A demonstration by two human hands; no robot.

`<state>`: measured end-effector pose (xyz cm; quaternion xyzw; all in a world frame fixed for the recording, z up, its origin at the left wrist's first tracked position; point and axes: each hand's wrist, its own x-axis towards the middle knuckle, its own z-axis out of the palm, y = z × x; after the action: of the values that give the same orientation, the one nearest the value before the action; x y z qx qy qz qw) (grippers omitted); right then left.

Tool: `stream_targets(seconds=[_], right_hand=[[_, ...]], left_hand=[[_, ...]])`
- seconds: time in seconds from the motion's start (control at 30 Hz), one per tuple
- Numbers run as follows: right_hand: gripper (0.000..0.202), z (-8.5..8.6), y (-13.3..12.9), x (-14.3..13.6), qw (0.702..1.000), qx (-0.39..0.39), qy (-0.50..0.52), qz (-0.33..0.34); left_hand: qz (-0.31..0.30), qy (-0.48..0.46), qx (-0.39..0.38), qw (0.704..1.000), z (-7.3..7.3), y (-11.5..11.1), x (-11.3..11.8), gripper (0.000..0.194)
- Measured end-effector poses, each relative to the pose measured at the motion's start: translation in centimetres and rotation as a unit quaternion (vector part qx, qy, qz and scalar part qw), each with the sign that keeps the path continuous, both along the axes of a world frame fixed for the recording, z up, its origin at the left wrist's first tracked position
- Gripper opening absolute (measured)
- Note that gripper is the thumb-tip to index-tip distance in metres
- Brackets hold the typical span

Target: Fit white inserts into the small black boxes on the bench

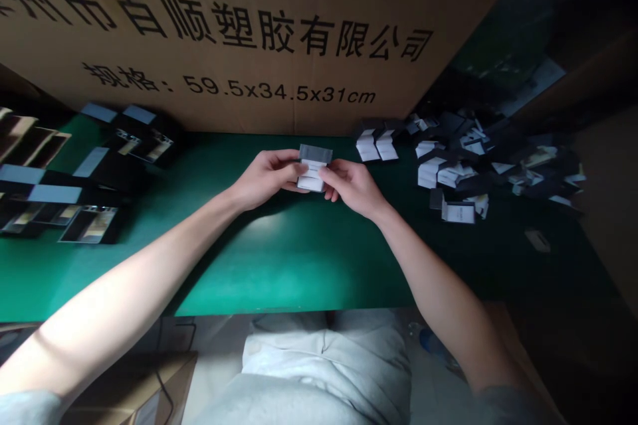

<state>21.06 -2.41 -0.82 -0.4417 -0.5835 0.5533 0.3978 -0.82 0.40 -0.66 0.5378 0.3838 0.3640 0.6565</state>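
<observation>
Between my two hands is a small black box (316, 154) with a white lining, its lid tipped back. My left hand (266, 178) grips the box's left side, thumb on the white inner part. From the right, my right hand (353, 184) pinches the other side, its thumb also against the white lining. Both hands hold the box just above the green tabletop (259, 259). Two similar small boxes (377, 141) stand side by side behind my right hand.
A large printed cardboard carton (279, 33) walls off the table's back. Heaped at right are many small black-and-white boxes (463, 159). Larger black boxes with open fronts (94, 222) stand at left. A small pale tag-like piece (537, 240) lies at far right.
</observation>
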Motion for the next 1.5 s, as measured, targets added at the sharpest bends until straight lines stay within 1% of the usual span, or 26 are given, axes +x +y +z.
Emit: stream_targets(seconds=[0.2, 0.3, 0.43, 0.7, 0.93, 1.1, 1.23, 1.37, 1.5], right_hand=[[0.061, 0.2, -0.1, 0.0, 1.0, -0.002, 0.01, 0.012], [0.062, 0.2, 0.0, 0.0, 1.0, -0.002, 0.003, 0.013], [0.063, 0.2, 0.0, 0.0, 1.0, 0.001, 0.0, 0.015], [0.056, 0.1, 0.0, 0.2, 1.0, 0.006, 0.006, 0.021], [0.053, -0.1, 0.0, 0.2, 0.999, 0.003, 0.016, 0.028], [0.057, -0.3, 0.1, 0.1, 0.999, -0.003, 0.006, 0.031], [0.058, -0.5, 0.1, 0.1, 0.999, -0.002, 0.016, 0.03], [0.055, -0.5, 0.1, 0.1, 1.0, 0.009, 0.02, 0.017], [0.058, -0.4, 0.3, 0.0, 1.0, 0.014, 0.024, -0.006]], left_hand=[[-0.015, -0.003, 0.018, 1.0, 0.3, -0.2, 0.0, 0.051], [-0.009, 0.015, 0.031, 0.999, 0.3, -0.1, 0.0, 0.052], [0.002, 0.036, 0.044, 0.998, 0.3, 0.0, -0.1, 0.05], [-0.001, 0.037, 0.063, 0.997, 0.6, -0.2, 0.0, 0.042], [-0.001, 0.041, 0.05, 0.998, 1.0, -0.2, 0.1, 0.041], [-0.012, 0.04, 0.05, 0.998, 1.2, -0.2, 0.1, 0.04], [-0.01, 0.047, 0.035, 0.998, 1.3, -0.3, 0.1, 0.044], [-0.014, 0.019, 0.024, 0.999, 0.9, -0.2, 0.0, 0.047], [-0.03, -0.03, 0.012, 0.999, 0.4, 0.1, -0.2, 0.05]])
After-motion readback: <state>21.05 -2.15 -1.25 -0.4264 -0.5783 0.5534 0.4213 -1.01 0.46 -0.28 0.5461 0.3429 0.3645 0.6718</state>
